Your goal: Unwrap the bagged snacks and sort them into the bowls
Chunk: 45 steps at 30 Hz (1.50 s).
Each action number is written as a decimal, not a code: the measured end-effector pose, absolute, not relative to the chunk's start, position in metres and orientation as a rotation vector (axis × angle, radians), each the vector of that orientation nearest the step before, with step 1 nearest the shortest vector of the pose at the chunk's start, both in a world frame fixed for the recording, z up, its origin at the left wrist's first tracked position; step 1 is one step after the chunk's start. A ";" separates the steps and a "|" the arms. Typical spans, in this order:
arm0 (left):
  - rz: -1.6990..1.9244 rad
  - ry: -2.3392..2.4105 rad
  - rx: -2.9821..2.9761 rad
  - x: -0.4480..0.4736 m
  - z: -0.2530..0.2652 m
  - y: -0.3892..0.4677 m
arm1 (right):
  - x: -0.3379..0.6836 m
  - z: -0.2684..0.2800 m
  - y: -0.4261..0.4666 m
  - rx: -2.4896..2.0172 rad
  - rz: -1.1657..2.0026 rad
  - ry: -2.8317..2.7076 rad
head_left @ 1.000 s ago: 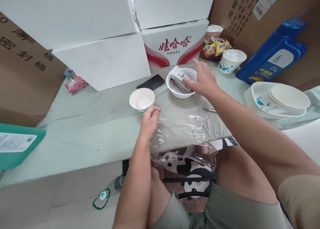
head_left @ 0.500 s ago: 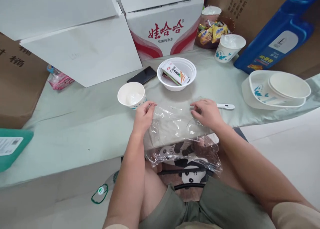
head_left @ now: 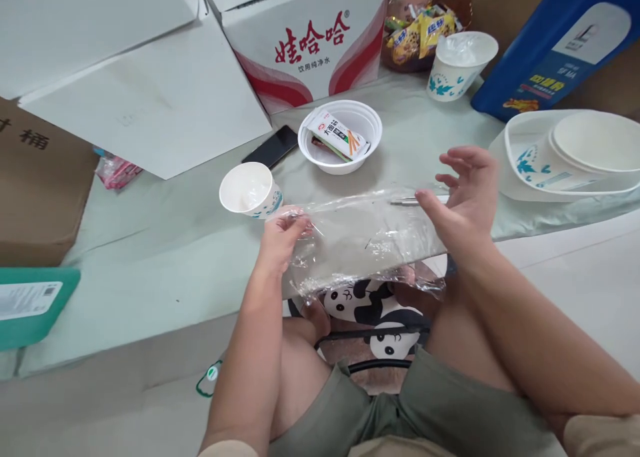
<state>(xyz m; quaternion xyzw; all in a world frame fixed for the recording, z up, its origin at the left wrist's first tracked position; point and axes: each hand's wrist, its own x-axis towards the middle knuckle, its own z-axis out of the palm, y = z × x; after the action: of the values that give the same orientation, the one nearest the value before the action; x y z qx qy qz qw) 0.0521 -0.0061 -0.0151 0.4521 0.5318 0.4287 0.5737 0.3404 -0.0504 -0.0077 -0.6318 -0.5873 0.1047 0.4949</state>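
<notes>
A thin sheet of clear plastic film [head_left: 370, 234] spreads over the table's front edge and droops below it. My left hand [head_left: 284, 238] pinches the film's left end between thumb and fingers, right beside a paper cup [head_left: 250, 187] with clear plastic inside. Raised at the film's right end, my right hand [head_left: 465, 200] is open, its thumb apart from the curved fingers. Whether the film touches that hand I cannot tell. Behind its thumb lies a slim white utility knife [head_left: 407, 202], partly hidden, with its metal end showing.
A white bowl [head_left: 305, 152] holds snack packets, with a phone [head_left: 270, 147] on its left. At the right are a cup [head_left: 445, 77], a white tub [head_left: 505, 167] of stacked cups and a blue bottle [head_left: 525, 64]. White cartons [head_left: 305, 50] stand behind.
My right hand has risen and moved right, its fingers spreading. My left hand stays on the film, which now looks drawn out straighter. The view has shifted a little.
</notes>
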 end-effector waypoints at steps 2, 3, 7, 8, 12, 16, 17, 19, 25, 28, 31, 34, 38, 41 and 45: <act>1.061 1.199 0.954 0.055 -0.014 -0.002 | 0.347 -0.017 -0.046 -1.482 0.395 -1.428; 1.069 1.180 0.914 0.056 -0.014 0.000 | 0.348 -0.022 -0.043 -1.460 0.497 -1.439; 1.055 1.163 0.835 0.057 -0.011 0.007 | 0.343 -0.029 -0.035 -1.435 0.974 -1.314; 1.054 1.162 0.833 0.057 -0.011 0.008 | 0.341 -0.028 -0.034 -1.442 1.053 -1.244; 0.993 1.148 0.870 0.052 -0.010 0.009 | 0.333 -0.017 -0.033 -1.432 1.075 -1.022; 0.834 1.255 0.935 0.047 -0.014 0.006 | 0.332 -0.010 -0.035 -1.457 1.035 -0.978; 0.846 1.284 0.955 0.046 -0.015 0.006 | 0.333 -0.010 -0.035 -1.474 1.024 -0.982; 0.932 1.304 0.987 0.045 -0.016 0.005 | 0.334 -0.011 -0.035 -1.494 1.011 -0.985; 1.071 1.225 0.905 0.041 -0.010 0.005 | 0.334 -0.017 -0.030 -1.429 1.084 -0.923; 1.041 1.221 0.871 0.037 -0.008 0.006 | 0.333 -0.018 -0.027 -1.392 1.148 -0.906; 1.032 1.228 0.882 0.034 -0.008 0.006 | 0.331 -0.019 -0.025 -1.410 1.217 -0.941; 1.030 1.182 0.886 0.030 -0.007 0.006 | 0.329 -0.019 -0.023 -1.426 1.174 -0.906; 1.031 1.104 0.899 0.026 -0.007 0.005 | 0.329 -0.021 -0.021 -1.330 1.059 -0.800; 1.089 1.087 0.877 0.026 -0.009 0.006 | 0.332 -0.021 -0.019 -1.258 1.019 -0.757; 1.160 1.083 0.842 0.025 -0.009 0.007 | 0.335 -0.016 -0.019 -1.212 1.006 -0.725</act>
<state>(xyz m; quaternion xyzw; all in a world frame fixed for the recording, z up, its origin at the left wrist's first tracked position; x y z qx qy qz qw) 0.0249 0.0067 -0.0089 0.3668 0.4715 0.5052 0.6229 0.3351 -0.0193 -0.0161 -0.5327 -0.3187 0.4424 0.6473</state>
